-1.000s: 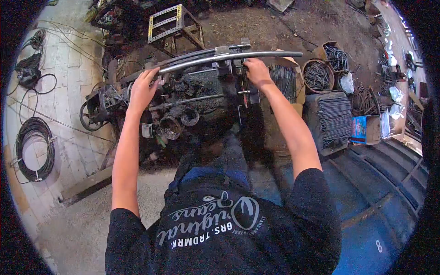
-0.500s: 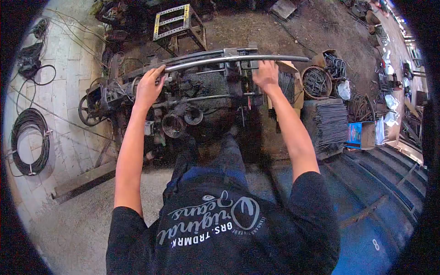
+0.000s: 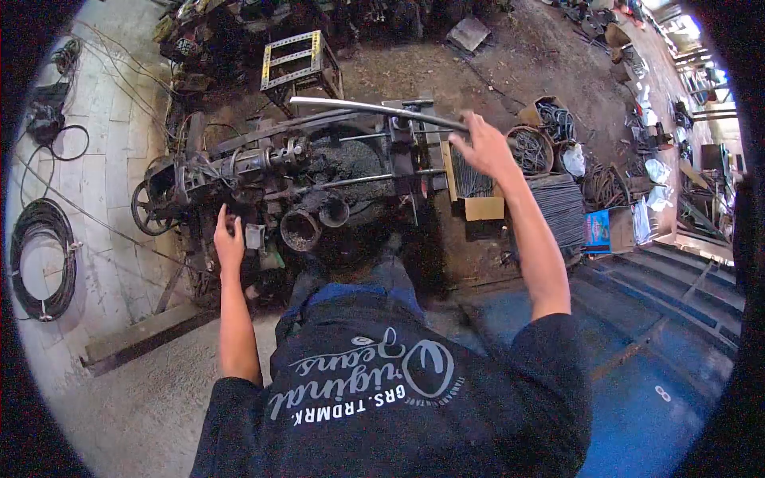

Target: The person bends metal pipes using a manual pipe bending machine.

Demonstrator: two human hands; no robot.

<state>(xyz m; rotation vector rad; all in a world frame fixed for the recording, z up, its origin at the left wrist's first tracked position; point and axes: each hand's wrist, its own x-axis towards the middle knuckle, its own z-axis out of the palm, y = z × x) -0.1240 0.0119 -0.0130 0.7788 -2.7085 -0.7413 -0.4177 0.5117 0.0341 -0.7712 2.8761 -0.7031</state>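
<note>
The right hand [image 3: 484, 146] is closed around one end of a curved metal rod [image 3: 374, 108], holding it raised above the machine [image 3: 319, 171], so that the rod's free end reaches away to the left with nothing else supporting it. The left hand [image 3: 229, 237] hangs low and apart from the rod, fingers loosely open, gripping nothing, just beside the machine's near left edge. Directly under the right hand sits a cardboard box of thin rods [image 3: 474, 187], placed within easy reach; a round basket of bent wire [image 3: 532, 145] stands just beyond to the right.
</note>
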